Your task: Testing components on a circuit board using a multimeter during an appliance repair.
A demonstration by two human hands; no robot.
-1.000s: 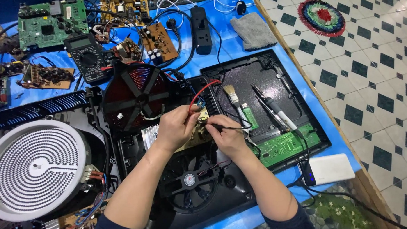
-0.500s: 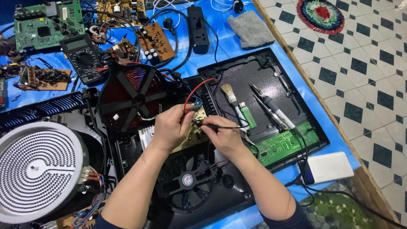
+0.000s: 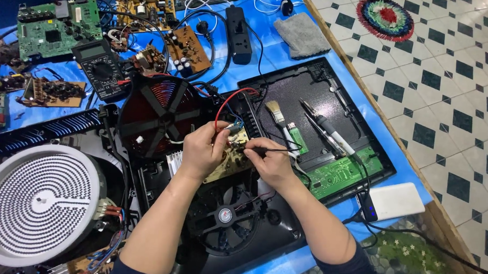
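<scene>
Tan board point(image 3: 229, 162) sits pinched in your left hand point(image 3: 203, 149); your right hand point(image 3: 270, 162) grips a probe point(image 3: 273, 150) lying level, tip pointing left onto it.

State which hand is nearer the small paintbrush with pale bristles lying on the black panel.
Right. The right hand sits just below-left of the paintbrush; the left hand is farther left, beyond the tan circuit board.

Left hand point(image 3: 200, 151) and right hand point(image 3: 269, 162), both pinched shut.
</scene>
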